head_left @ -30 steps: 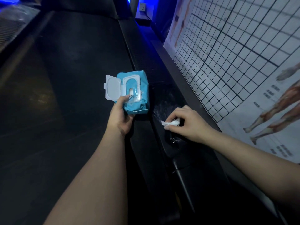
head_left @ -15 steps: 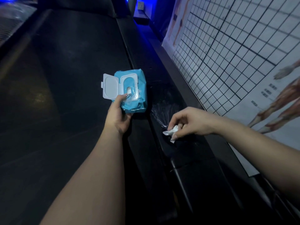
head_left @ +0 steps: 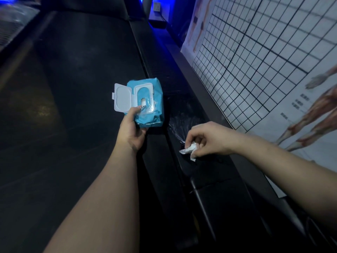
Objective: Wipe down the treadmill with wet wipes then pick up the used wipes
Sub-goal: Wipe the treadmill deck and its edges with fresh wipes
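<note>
Right hand (head_left: 209, 139) pinches a crumpled white wipe (head_left: 189, 150) with curled fingers, pressing it on the treadmill's dark side rail (head_left: 184, 110), beside wet streaks. Left hand (head_left: 132, 130) grips the blue wipes pack (head_left: 154, 99) over the belt (head_left: 76, 73), lid flipped open. Wipe looks light, soft, damp and limp; best bunched in the fingertips. The pack looks squashy, so hold it round the body.
</note>
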Demonstrator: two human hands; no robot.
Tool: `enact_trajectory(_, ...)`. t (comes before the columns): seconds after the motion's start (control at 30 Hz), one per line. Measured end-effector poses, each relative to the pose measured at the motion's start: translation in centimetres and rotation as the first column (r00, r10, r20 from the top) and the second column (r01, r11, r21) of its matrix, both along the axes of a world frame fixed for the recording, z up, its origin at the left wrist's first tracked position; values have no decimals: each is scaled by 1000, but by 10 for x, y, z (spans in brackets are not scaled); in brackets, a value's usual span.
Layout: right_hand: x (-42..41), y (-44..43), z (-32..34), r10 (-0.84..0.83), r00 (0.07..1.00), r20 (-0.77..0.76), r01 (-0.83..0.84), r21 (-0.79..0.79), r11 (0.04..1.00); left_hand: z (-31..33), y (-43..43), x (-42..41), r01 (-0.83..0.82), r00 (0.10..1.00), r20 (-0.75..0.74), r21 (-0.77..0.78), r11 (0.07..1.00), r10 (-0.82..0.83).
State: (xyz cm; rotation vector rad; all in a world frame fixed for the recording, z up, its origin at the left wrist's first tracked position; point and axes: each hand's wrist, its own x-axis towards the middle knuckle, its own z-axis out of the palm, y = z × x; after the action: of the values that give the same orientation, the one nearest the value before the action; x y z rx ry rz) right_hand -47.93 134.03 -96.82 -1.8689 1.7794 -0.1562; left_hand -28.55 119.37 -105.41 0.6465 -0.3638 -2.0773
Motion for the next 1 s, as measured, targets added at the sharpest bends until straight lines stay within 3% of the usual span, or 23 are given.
enact_trajectory(0.3,9,-7,6,243,957,-160,-251,-32,967,0,0,0,-4,1000,0,-3,1000,4)
enact_trajectory(0.47,8,-9,5,297,942,-159,-309,-62,949,0,1,0,-12,1000,-6,6,1000,12)
enact_trajectory(0.87,-8,11,-8,139,990,19,-130,-241,962,0,1,1,-9,1000,-25,21,1000,10)
enact_trajectory(1.0,-18,-3,5,-32,993,113,65,-303,951,-1,-1,1,-12,999,-37,17,1000,13)
